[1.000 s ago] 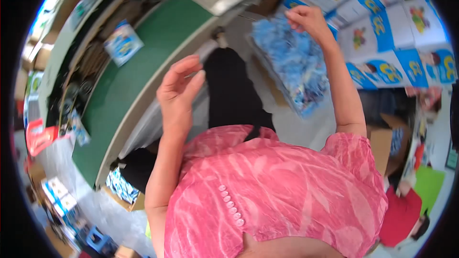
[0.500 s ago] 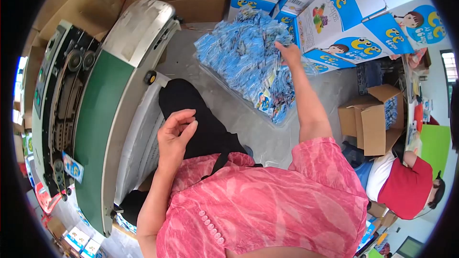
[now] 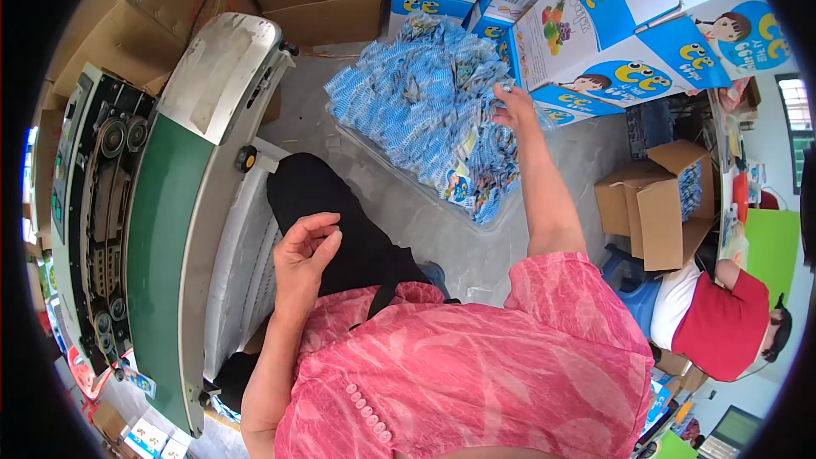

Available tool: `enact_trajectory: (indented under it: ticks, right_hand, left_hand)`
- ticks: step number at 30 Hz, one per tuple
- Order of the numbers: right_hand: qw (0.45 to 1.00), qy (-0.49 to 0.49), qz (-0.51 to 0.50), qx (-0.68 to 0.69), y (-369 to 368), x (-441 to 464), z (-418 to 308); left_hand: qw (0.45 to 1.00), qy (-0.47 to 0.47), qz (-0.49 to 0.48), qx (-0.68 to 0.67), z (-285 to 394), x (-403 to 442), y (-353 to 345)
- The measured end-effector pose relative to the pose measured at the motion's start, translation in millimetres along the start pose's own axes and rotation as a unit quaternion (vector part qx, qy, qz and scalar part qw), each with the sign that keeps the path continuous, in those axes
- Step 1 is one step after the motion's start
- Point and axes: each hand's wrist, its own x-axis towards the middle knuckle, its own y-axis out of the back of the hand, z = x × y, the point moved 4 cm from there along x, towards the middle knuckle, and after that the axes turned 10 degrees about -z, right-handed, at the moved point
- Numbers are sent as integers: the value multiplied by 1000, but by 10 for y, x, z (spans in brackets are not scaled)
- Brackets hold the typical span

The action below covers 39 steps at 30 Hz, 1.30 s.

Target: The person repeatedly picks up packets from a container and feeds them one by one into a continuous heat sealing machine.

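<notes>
A large heap of blue patterned packets [image 3: 416, 102] fills a clear plastic bin [image 3: 408, 174] on the floor. My right hand [image 3: 515, 108] is at the heap's right side, fingers apart and reaching to the packets, with nothing seen in it. Above my black-clad lap, beside the green conveyor belt, my left hand [image 3: 306, 248] hovers with curled fingers apart and holds nothing. The green belt [image 3: 166, 263] runs along my left side, with a small packet [image 3: 138, 381] near its lower end.
Printed cartons [image 3: 612, 25] are stacked at the upper right. An open brown box [image 3: 659, 204] with blue packets stands at the right. Behind it a person in a red top [image 3: 722, 323] sits on a blue stool [image 3: 627, 285]. Machine rollers [image 3: 110, 136] line the far left.
The view has swung toward the bin, so the belt lies farther left. My right hand has come down to the heap from beside the cartons. My left hand stays raised near the belt.
</notes>
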Motion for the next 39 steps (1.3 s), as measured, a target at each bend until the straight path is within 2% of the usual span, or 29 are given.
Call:
enact_trajectory:
  ticks: [2, 6, 8, 10, 12, 14, 18, 21, 25, 30, 31, 33, 34, 35, 36, 37, 38, 39]
  right_hand:
    - [1000, -1, 4, 21, 62, 41, 66]
    - [999, -21, 0, -33, 235, 400, 404]
    - [986, 72, 28, -149, 264, 781, 536]
    - [971, 118, 44, -205, 221, 781, 503]
    - [940, 152, 175, -250, -78, 430, 262]
    - [918, 169, 237, -269, -136, 338, 216]
    - [939, 208, 125, -244, -19, 203, 137]
    - [996, 63, 56, 3, 31, -175, 3]
    - [992, 48, 34, 109, 386, -267, 48]
    - [994, 16, 43, 101, 679, -650, -36]
    - [999, 39, -6, 34, 654, -750, -103]
    - [986, 91, -96, -99, 596, -1022, -352]
    - [961, 128, -153, -189, 512, -1198, -459]
    - [925, 166, -200, -279, 359, -1394, -607]
    - [903, 156, -291, -275, 171, -1576, -688]
    - [866, 198, -321, -327, -31, -1755, -752]
    - [832, 221, -393, -323, -282, -1975, -822]
    - [793, 204, -460, -342, -501, -2144, -859]
  left_hand:
    - [1000, 0, 5, -4, -8, 13, -2]
    - [1000, 8, 3, -6, -30, 39, -3]
    - [1000, 15, 0, -5, -42, 49, -17]
    - [1000, 18, -4, -3, -47, 58, -39]
    - [1000, 28, -11, 1, -41, 57, -53]
    - [999, 32, -13, 4, -37, 45, -36]
    - [1000, 18, -4, 3, -61, 41, -9]
    - [1000, 20, -14, 5, -81, 44, -16]
    - [999, 20, -31, 28, -109, 58, -61]
    - [991, -6, -96, 97, -103, 199, -203]
    - [970, -64, -132, 193, -36, 250, -267]
    - [886, -187, -199, 375, 106, 359, -469]
    - [881, -201, -209, 375, 171, 408, -567]
    - [851, -231, -202, 426, 281, 481, -715]
    - [817, -265, -193, 474, 400, 548, -880]
    - [780, -301, -181, 518, 499, 608, -1026]
    - [769, -329, -191, 515, 555, 636, -1135]
    - [789, -295, -202, 500, 551, 659, -1193]
